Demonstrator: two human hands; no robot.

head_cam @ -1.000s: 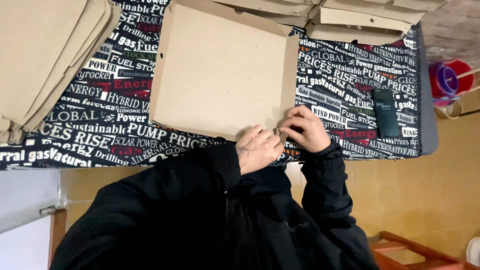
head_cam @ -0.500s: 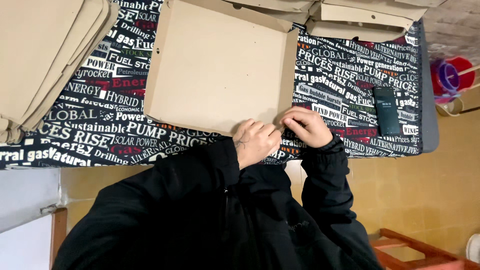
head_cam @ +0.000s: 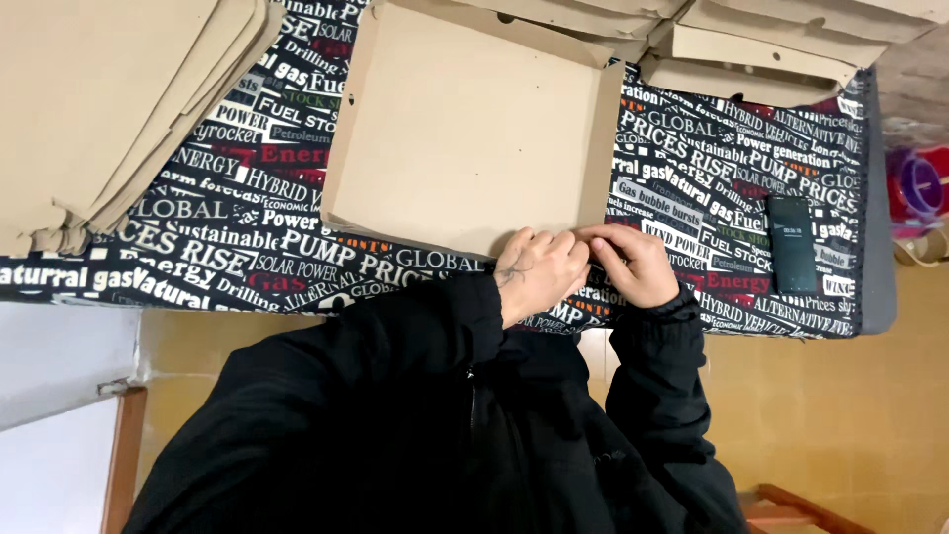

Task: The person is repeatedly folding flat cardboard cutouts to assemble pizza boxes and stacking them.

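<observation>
A shallow brown cardboard box [head_cam: 465, 129] lies open on a table covered with a black cloth printed with words [head_cam: 247, 237]. My left hand [head_cam: 539, 275] and my right hand [head_cam: 633, 265] meet at the box's near right corner. The fingers of both hands pinch the folded cardboard wall there. Black jacket sleeves cover both arms up to the wrists. The corner itself is hidden under my fingers.
A stack of flat cardboard sheets [head_cam: 109, 99] lies at the left of the table. More folded boxes [head_cam: 761, 49] stand at the far right. A dark phone [head_cam: 793, 242] lies on the cloth to the right of my hands. Beyond the table's right end sit red and blue objects [head_cam: 919, 188].
Both hands and the box have shifted slightly to the right. The fingers have closed tighter together at the box's corner.
</observation>
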